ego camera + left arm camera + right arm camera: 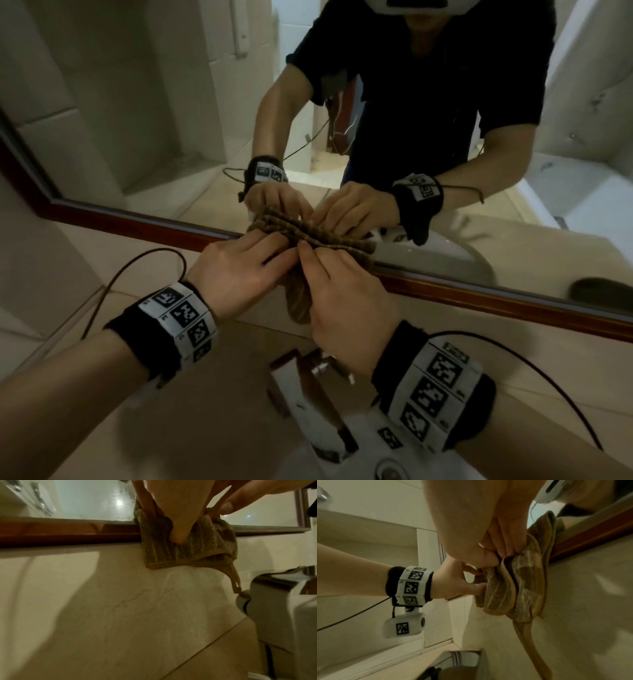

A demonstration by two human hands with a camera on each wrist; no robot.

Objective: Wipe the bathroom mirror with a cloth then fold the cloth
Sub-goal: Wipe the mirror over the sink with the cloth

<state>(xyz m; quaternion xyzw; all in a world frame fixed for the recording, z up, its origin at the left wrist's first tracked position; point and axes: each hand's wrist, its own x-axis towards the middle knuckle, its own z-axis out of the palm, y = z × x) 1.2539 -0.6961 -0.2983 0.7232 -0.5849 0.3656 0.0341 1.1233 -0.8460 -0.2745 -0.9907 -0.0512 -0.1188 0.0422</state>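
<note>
Both the left hand (236, 270) and right hand (346, 301) pinch the bunched brown ribbed cloth (301, 301) against the wood-framed mirror (171, 120)'s bottom edge (folding stage, seemingly), so aligning hems before creasing should keep layers square.

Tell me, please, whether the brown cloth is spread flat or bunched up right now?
Bunched up. The brown cloth shows several gathered layers, pinched by the left hand and right hand at the mirror frame.

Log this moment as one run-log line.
phase: folding | cloth: bunched against mirror frame | left hand: grips cloth | right hand: grips cloth
</note>
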